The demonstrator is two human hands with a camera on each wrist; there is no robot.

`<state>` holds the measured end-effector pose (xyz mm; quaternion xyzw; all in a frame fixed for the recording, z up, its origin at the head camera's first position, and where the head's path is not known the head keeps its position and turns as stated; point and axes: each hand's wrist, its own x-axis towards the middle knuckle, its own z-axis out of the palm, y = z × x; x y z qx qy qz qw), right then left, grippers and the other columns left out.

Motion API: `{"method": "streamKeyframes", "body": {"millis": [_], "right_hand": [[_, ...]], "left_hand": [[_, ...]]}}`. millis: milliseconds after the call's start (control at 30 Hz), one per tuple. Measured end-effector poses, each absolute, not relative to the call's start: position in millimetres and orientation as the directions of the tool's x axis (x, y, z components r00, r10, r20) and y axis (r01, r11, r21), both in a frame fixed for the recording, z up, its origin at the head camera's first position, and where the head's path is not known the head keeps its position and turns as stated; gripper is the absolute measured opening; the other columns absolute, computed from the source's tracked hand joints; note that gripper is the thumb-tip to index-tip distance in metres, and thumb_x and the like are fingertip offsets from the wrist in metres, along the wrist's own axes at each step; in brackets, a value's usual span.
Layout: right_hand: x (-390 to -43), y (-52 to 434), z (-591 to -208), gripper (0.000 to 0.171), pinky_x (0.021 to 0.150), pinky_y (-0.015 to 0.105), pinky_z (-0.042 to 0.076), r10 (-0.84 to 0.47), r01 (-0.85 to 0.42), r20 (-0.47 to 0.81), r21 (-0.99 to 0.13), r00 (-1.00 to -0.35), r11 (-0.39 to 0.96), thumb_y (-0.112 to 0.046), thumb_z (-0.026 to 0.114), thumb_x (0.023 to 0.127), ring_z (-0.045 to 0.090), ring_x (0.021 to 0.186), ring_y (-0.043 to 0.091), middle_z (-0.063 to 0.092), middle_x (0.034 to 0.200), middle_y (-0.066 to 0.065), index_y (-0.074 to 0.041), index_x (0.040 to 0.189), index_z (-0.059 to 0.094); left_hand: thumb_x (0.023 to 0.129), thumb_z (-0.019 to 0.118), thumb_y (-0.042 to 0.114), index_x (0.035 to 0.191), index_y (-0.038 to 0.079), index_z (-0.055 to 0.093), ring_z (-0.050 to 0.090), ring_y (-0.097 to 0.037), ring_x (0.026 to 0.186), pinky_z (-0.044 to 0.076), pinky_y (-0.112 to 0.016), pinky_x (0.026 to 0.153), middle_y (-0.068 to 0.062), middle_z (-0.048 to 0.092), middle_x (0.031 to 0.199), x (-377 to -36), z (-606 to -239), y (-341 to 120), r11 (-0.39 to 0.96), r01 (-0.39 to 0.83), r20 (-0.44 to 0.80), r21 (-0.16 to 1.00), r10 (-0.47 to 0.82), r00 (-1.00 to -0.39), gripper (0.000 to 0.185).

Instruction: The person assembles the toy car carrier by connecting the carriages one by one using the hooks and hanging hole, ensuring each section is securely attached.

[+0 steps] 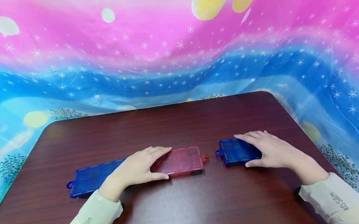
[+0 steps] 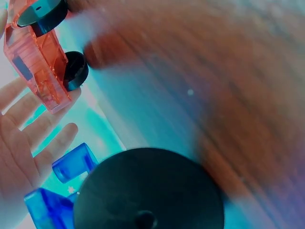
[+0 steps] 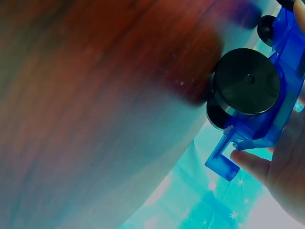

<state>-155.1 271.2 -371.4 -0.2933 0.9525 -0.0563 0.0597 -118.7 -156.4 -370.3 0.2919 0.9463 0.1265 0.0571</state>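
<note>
3 toy cars stand in a rough line across the worktop [image 1: 184, 210], and here are the 2 hands at work on 2 of them! The left hand [image 1: 136, 168] spans the translucent red rectangular plastic car [image 1: 182, 161] mid-line, thumb along the near edge, fingers over the far edge, gripping it across its width. Over on the right, the right hand [image 1: 270, 151] grips the short-looking translucent blue plastic car [image 1: 239, 151] the same way, covering its outer end. Now look between them: the red plastic coupling peg [image 1: 207, 156] points straight at the blue plastic coupling ring [image 1: 217, 153], near but apart, so on my reading that link is not yet made. And the other side? The long translucent blue plastic car [image 1: 94, 175] lies behind the left hand, its own blue ring [image 1: 69, 185] free at the far left end. Whether its inner end is hooked to the red car I cannot tell, because the hand covers that spot. So the score, as I judge it: cars lined up, 1 gap plainly left to close, 1 join in doubt.
</note>
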Motion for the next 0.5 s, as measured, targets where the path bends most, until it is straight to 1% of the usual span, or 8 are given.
{"method": "streamKeyframes", "body": {"millis": [233, 500], "right_hand": [[-154.7, 271.7, -371.3, 0.090, 0.099, 0.065, 0.028, -0.563, -0.551, -0.078, -0.133, -0.823, 0.824, -0.061, 0.069, 0.069, 0.043, 0.124, 0.029, 0.049, 0.132, 0.003, -0.031, 0.144, 0.030], [-154.3, 273.2, -370.7, 0.090, 0.098, 0.064, 0.030, -0.550, -0.539, -0.074, -0.124, -0.832, 0.833, -0.064, 0.069, 0.068, 0.045, 0.122, 0.030, 0.051, 0.130, 0.006, -0.029, 0.143, 0.033]], "left_hand": [[0.071, 0.061, 0.068, 0.141, 0.032, 0.037, 0.045, -0.010, 0.124, 0.042, -0.038, 0.100, 0.009, 0.047, 0.137, -119.7, -371.5, -155.9, 0.805, 0.535, -0.044, 0.257, 0.563, -0.825, 0.083], [0.072, 0.062, 0.067, 0.141, 0.031, 0.038, 0.045, -0.010, 0.124, 0.042, -0.038, 0.100, 0.009, 0.046, 0.137, -120.2, -371.0, -155.8, 0.806, 0.528, -0.052, 0.269, 0.560, -0.827, 0.082]]}}
